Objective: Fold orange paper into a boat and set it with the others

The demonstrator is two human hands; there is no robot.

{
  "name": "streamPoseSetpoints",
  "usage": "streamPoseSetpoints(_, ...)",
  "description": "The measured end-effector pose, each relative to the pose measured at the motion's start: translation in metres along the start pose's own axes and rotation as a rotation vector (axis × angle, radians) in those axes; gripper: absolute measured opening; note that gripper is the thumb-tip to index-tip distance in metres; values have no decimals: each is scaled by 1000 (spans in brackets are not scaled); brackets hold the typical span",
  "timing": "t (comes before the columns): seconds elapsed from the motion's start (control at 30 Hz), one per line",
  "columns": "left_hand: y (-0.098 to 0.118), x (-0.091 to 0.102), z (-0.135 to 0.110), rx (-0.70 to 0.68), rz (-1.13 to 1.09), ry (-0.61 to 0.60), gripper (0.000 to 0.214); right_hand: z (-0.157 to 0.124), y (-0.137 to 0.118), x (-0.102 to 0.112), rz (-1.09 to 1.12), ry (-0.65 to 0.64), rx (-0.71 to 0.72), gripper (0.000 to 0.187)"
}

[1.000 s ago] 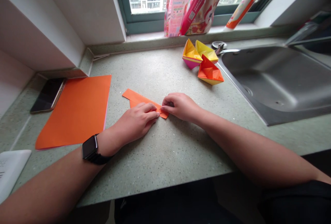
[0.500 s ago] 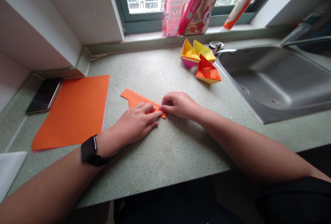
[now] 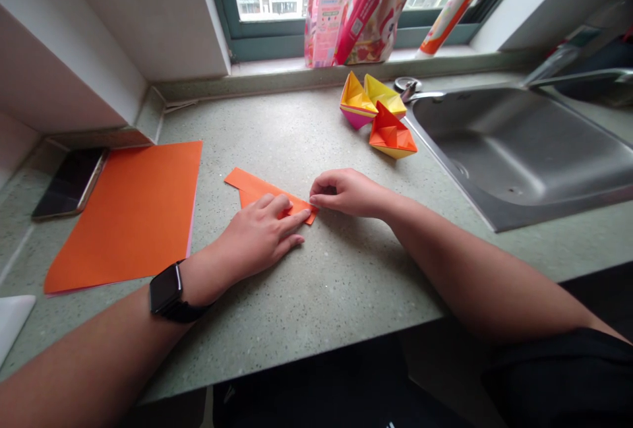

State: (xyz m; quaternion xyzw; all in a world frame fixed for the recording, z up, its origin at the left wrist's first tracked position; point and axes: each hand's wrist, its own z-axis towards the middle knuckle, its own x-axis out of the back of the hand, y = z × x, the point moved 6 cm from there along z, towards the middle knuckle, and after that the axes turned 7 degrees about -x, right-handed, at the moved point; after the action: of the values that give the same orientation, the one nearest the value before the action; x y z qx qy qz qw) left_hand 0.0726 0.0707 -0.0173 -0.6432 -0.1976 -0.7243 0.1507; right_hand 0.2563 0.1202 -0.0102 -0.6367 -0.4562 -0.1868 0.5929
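A folded piece of orange paper lies on the counter, with a narrow strip along its far edge sticking out at the left. My left hand, a black watch on its wrist, rests on the paper's near side with fingers stretched out, pressing it down. At the paper's right end, my right hand has its thumb and index finger pinched together at the corner; its other fingers are curled. The left hand covers part of the paper's lower edge.
Orange sheets lie at the left under the edge of a phone. Three folded paper boats, orange-purple, yellow and red, stand near the steel sink. A pink bottle stands on the windowsill.
The camera view has shifted slightly, so the counter and its things appear a little further left. Both hands keep nearly the same places on the orange paper.
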Motion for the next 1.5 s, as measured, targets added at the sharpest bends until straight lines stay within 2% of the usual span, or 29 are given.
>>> streamPoseSetpoints(0.23, 1, 2, 0, -3, -11, 0, 48, -6, 3, 4, -52, -73, 15, 8)
streamPoseSetpoints(0.57, -5, 15, -4, -17, -175, 43, 33, -4, 0, -4, -107, -25, -3, 9)
streamPoseSetpoints(0.97, -4, 17, -5, -58, -112, 144, 30, -3, -2, -9, -116, 1, -36, 11)
streamPoseSetpoints(1.33, -2, 15, -4, -38, -106, 105, 25, -4, -5, -12, -153, 46, -52, 16)
streamPoseSetpoints(1.5, -1, 12, -4, -11, -95, 82, 30, -3, -5, -14, -145, 57, -55, 17)
